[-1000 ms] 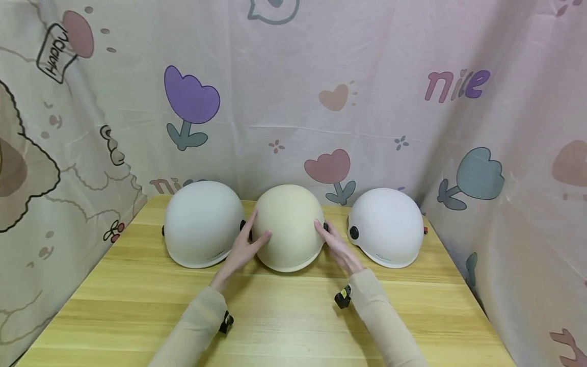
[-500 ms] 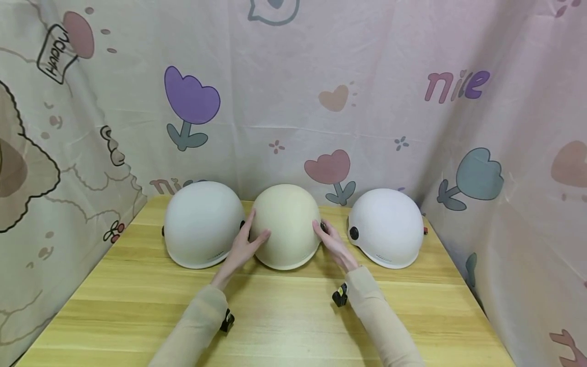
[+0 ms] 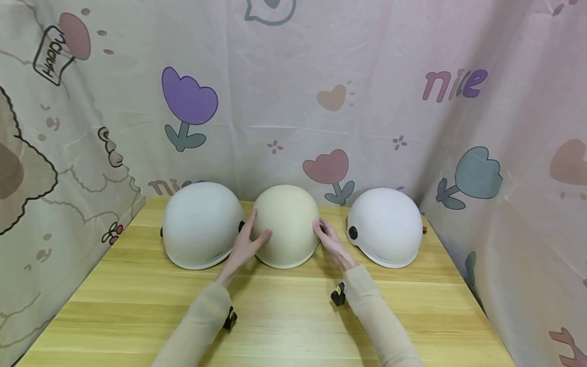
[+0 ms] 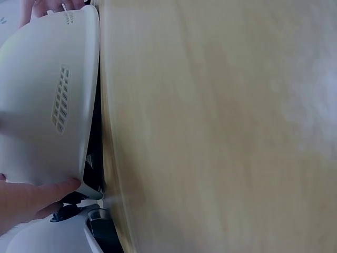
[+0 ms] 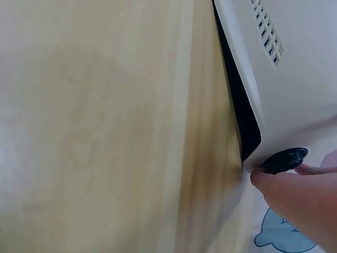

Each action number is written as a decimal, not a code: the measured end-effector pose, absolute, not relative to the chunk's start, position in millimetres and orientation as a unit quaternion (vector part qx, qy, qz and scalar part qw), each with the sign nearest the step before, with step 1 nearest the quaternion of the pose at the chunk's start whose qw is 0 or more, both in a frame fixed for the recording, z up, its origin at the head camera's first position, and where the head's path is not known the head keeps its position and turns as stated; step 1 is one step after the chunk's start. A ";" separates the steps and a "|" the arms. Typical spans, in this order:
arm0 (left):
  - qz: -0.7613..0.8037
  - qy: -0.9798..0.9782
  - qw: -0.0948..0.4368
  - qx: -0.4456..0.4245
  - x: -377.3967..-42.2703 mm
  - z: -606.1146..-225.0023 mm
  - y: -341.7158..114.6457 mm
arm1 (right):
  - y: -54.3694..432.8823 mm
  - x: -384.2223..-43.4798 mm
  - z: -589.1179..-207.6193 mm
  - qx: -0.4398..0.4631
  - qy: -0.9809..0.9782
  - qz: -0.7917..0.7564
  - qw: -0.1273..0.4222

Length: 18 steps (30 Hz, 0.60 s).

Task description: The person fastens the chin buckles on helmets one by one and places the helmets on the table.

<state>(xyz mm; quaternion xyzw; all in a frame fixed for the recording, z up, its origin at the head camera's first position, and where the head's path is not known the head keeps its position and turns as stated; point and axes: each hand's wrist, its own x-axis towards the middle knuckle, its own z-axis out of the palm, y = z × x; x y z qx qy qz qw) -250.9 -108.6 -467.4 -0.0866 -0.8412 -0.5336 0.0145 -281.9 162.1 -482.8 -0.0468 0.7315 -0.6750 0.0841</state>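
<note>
Both hands are at the cream helmet (image 3: pixel 285 227) in the middle of the row on the table. My left hand (image 3: pixel 244 245) grips its left side, thumb on the front of the shell and fingers along the side. On the opposite side my right hand (image 3: pixel 332 242) holds it, the thumb at the front edge. In the right wrist view, the right fingertips (image 5: pixel 258 178) are at a black round knob (image 5: pixel 285 159) low on the helmet's side. The left wrist view shows vent slots (image 4: pixel 60 100) above the rim, and the left fingertip (image 4: pixel 72 184) right at the lower corner.
A greyish-white helmet (image 3: pixel 202 224) stands close to the left, beside the left hand. Another white helmet (image 3: pixel 387 224) with a black side knob is on the right, a gap away. Behind the wooden table (image 3: pixel 284 326) hangs a patterned curtain (image 3: pixel 275 102).
The cream helmet has shifted slightly left and back, with both hands staying on it. The right hand and forearm have moved a little left. The outer helmets stay in place.
</note>
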 end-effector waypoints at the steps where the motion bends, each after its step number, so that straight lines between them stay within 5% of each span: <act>1: -0.533 -0.842 0.015 -0.086 -251.3 -467.9 -108.6 | 162.0 -281.9 -482.7 -0.045 0.733 -0.673 0.085; 18: -0.534 -0.843 -0.002 -0.072 -252.8 -468.3 -109.2 | 159.1 -284.1 -482.4 -0.038 0.732 -0.674 0.092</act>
